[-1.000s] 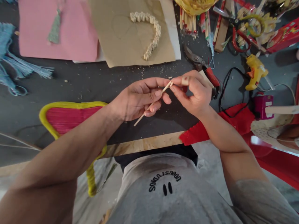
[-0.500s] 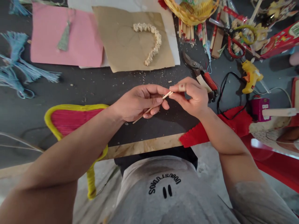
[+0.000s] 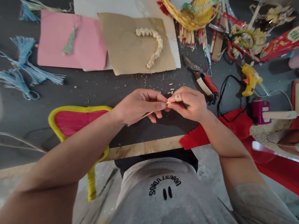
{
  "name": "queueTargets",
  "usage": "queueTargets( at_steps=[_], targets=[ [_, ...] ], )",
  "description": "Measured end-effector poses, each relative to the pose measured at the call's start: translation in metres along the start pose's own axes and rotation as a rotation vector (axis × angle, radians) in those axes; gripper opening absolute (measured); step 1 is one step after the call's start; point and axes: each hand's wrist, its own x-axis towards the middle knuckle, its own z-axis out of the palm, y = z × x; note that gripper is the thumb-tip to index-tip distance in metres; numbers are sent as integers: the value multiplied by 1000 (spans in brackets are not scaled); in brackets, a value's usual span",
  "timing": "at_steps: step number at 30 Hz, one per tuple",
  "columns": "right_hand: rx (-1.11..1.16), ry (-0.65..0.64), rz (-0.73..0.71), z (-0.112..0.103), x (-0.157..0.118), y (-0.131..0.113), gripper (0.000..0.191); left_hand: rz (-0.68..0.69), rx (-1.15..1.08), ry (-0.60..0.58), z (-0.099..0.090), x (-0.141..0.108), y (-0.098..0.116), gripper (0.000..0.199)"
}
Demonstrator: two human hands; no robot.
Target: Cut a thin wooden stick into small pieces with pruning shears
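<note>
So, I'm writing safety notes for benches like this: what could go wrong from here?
The left hand grips a thin stick, while the right hand pinches what looks like a short piece near its end; either might slip free. The loose bits on the table just beyond the fingers could be brushed away. The pruning shears lie near the right hand, so a careless reach might nick it.
</note>
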Motion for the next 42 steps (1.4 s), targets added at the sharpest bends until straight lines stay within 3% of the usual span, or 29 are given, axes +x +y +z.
queueTargets(
  at_steps=[8,16,29,42],
  targets=[
    [94,104,-121,0,3,-2,13,-4,195,5,6,-3,6,14],
    [158,99,-113,1,3,-2,8,35,276,22,8,-5,7,15],
    [234,48,-49,0,2,-1,6,-41,174,37,11,-4,8,22],
    [278,30,-37,-1,4,-1,5,-12,156,10,11,-3,5,20]
  ],
)
